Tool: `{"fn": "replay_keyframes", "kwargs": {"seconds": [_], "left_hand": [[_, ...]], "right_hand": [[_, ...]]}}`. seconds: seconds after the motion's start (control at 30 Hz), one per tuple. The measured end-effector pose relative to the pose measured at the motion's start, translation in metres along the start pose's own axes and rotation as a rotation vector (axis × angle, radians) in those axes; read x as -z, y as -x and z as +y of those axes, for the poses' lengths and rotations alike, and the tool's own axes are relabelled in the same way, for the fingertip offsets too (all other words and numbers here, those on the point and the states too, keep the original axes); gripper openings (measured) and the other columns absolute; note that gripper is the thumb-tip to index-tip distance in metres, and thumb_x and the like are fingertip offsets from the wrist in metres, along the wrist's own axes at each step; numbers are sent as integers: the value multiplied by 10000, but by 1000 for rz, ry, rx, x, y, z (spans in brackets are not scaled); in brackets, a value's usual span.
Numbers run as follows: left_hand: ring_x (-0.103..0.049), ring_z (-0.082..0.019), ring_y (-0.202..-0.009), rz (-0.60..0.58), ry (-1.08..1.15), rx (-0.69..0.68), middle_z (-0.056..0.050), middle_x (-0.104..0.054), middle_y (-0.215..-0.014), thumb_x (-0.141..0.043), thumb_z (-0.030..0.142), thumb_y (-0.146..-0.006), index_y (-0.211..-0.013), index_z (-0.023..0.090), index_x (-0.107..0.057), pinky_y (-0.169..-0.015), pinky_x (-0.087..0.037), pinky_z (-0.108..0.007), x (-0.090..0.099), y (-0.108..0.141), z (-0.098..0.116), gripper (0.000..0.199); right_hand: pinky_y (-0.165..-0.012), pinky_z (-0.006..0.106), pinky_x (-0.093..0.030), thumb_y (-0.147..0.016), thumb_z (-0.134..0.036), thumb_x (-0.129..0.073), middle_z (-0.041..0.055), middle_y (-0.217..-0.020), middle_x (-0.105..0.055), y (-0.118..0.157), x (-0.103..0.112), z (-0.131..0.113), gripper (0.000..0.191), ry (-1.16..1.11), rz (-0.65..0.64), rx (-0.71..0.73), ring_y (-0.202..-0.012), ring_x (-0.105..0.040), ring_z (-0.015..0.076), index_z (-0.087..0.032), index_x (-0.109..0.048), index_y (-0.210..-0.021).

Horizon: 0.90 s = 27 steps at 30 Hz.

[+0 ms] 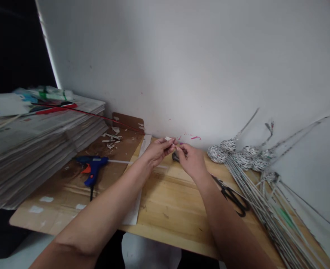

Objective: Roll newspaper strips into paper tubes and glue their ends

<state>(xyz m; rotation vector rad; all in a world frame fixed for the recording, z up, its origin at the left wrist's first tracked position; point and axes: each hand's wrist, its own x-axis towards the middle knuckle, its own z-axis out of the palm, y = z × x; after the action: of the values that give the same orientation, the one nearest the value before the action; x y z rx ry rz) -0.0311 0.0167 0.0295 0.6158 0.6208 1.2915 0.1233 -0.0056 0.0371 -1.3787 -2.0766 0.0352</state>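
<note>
- The left hand (158, 151) held a small white piece (167, 138) pinched between thumb and fingers, above the far side of the wooden table (167, 216).
- The right hand (193, 160) met it from 4 o'clock, its fingertips drawn together; whether they gripped anything, I could not tell.
- From that meeting point, a dark object (175, 156) lay at 6 o'clock, partly hidden by the right hand. A piece so small could slip from a narrow pinch and drop beside it.
- The blue glue gun (93, 170) lay towards 8 o'clock on the cardboard (55, 215), a pale rod (118, 161) reaching from it towards the left wrist. A sweep of that arm could catch the rod and drag the gun; its nozzle, if hot, could burn.
- Scissors (234, 196) lay at 4 o'clock, close to the right forearm and the paper rods (254, 194); drawing the elbow outward could knock either.
- Paper scraps (113, 140) lay at 9 o'clock, where a dropped piece could get lost.
</note>
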Motion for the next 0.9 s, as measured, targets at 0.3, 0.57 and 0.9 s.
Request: {"fn": "replay_keyframes", "kwargs": {"seconds": [0.3,0.57,0.9], "left_hand": [[-655,-57,-636,22,63,-27,-85,-716,-892,-603,41,-854,-893,87,-704,-662,-565,-145,-1,81,11,118],[-627,-57,-621,53,66,19,-86,-710,-898,-678,117,-822,-940,103,-712,-634,-558,-149,33,166,-1,123],[-632,-88,-642,221,55,-1,-70,-694,-868,-725,177,-791,-1006,136,-678,-627,-557,-195,85,238,-8,223]], "right_hand": [[-632,285,-399,-951,-345,-464,52,-804,-722,35,34,-52,241,-3,-31,118,-691,-638,188,-223,-672,-940],[-678,281,-473,-933,-311,-505,28,-861,-719,103,25,-96,168,-347,-184,53,-728,-658,163,-239,-653,-965],[-674,286,-544,-868,-373,-610,47,-947,-724,135,-13,-143,218,-810,-477,-149,-767,-686,155,-227,-642,-1027]]}}
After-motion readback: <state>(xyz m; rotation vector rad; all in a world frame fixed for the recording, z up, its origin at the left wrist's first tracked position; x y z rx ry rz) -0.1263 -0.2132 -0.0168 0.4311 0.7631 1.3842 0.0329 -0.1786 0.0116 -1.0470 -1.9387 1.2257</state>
